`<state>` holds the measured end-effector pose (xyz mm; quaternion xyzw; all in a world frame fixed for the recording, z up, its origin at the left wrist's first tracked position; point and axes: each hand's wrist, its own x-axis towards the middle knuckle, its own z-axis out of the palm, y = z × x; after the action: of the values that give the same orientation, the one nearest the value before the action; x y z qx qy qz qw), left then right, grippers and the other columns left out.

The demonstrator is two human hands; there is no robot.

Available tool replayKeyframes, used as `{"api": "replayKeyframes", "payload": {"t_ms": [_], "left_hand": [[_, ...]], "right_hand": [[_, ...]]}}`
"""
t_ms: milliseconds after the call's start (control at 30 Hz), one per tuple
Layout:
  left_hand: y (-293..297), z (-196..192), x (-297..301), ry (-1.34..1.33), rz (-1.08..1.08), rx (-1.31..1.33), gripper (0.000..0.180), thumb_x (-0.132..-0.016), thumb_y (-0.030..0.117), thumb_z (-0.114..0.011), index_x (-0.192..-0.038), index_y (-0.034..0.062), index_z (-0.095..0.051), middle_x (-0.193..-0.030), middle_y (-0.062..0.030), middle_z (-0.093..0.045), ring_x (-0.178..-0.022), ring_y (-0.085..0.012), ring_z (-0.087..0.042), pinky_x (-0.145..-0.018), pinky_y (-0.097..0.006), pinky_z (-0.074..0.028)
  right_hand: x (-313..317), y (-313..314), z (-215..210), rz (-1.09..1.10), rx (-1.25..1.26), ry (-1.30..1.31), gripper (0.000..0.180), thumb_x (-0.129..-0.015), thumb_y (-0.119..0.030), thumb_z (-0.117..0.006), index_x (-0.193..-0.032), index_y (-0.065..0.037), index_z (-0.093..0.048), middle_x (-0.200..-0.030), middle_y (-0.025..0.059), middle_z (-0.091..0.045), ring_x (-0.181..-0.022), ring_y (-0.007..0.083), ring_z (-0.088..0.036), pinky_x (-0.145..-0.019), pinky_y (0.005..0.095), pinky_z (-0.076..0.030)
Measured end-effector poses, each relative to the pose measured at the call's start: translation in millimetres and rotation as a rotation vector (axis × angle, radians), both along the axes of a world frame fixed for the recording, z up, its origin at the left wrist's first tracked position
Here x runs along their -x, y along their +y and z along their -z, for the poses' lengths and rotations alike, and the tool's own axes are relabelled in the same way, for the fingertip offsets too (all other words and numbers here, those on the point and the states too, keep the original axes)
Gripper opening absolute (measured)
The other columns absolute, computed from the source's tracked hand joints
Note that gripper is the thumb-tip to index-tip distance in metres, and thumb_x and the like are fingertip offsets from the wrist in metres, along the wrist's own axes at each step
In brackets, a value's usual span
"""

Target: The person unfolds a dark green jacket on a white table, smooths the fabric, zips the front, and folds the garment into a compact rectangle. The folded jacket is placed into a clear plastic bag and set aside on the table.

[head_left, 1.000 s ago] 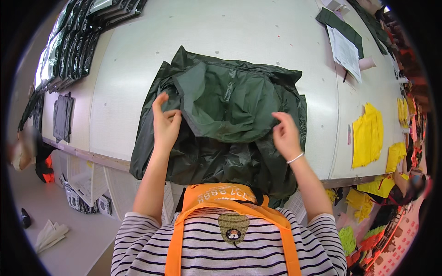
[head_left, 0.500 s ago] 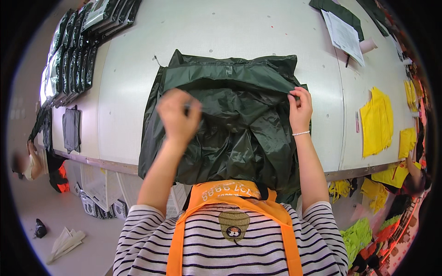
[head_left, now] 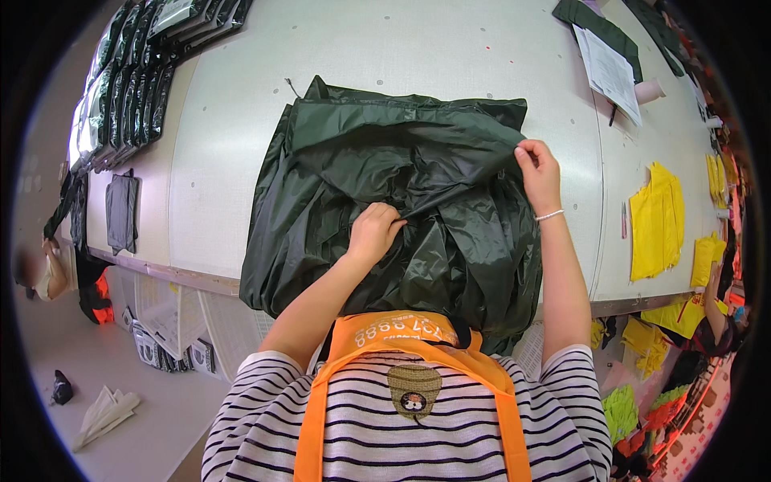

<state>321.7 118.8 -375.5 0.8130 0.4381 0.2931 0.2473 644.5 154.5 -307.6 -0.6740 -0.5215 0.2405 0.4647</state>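
Observation:
A dark green, shiny garment (head_left: 337, 185) of thin waterproof-looking fabric lies spread in front of me, its lower part hanging over the table's near edge. My left hand (head_left: 375, 233) is closed on a fold of the fabric near the garment's middle. With thumb and fingers pinched, my right hand (head_left: 540, 170) grips the right end of the raised upper band. Between the two hands the cloth is drawn into a slanting fold. A thin cord end sticks out at the garment's upper left corner.
Stacks of bagged dark items (head_left: 128, 88) stand at the far left, with a folded grey piece (head_left: 122, 212) nearer. To the right lie papers (head_left: 608, 72), a yellow garment (head_left: 656, 221) and a slim tool (head_left: 624, 219). Other people work at both sides.
My left hand has moved right and down from the upper left, and now pinches the fabric mid-garment. My right hand has risen slightly to the right, still holding the cloth.

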Motion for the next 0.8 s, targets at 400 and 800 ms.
{"api": "replayKeyframes", "payload": {"t_ms": [400,800], "left_hand": [[16,-75,25,0.041,-0.038,-0.281,0.03,-0.076,0.014,-0.07,-0.103,0.0064,-0.061,-0.121,-0.0101,-0.056,-0.101,-0.0295,-0.057,-0.087,-0.038,-0.044],[149,-52,76,0.142,-0.376,0.017,0.018,-0.083,0.022,-0.065,-0.089,0.0054,-0.063,-0.088,-0.0133,-0.062,-0.084,-0.0331,-0.061,-0.072,-0.04,-0.048]], "right_hand": [[130,-32,-15,-0.377,-0.126,-0.645,0.006,-0.077,-0.012,-0.063,-0.073,-0.008,-0.063,-0.077,0.0088,-0.061,-0.077,0.0286,-0.058,-0.067,0.0383,-0.046],[167,-50,64,-0.442,0.039,-0.687,0.018,-0.072,-0.011,-0.066,-0.088,-0.004,-0.061,-0.088,0.008,-0.058,-0.087,0.0268,-0.055,-0.074,0.0344,-0.046]]}}
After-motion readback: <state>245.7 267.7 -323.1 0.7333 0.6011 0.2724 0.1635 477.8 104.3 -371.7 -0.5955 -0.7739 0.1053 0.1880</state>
